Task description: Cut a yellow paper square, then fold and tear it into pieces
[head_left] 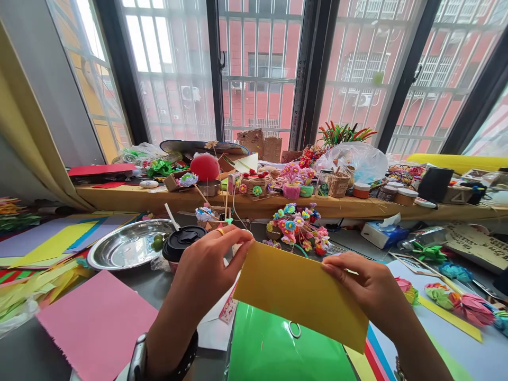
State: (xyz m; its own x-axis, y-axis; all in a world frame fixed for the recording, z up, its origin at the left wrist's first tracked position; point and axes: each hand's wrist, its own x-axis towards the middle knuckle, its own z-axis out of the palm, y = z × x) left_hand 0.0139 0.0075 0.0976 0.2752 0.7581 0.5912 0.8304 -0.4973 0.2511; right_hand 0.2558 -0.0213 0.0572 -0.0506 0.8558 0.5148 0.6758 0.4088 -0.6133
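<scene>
Both hands hold a yellow sheet of paper (299, 293) up in the air, tilted, by its upper edge. My left hand (212, 264) pinches the upper left corner between thumb and fingers. Near the upper right corner, my right hand (363, 280) grips the same edge. Under the sheet lies a glossy green folder (270, 349) with a small silvery ring (295, 329) on it. A pink sheet of paper (99, 328) rests to the left of my left forearm.
Beyond my left hand stand a black-lidded cup (183, 242) and a metal tray (119, 246) with small green fruits. Crocheted flowers (297, 225) stand at the back. Paper flowers (462, 301) lie at right, and a crowded windowsill ledge (119, 200) runs behind.
</scene>
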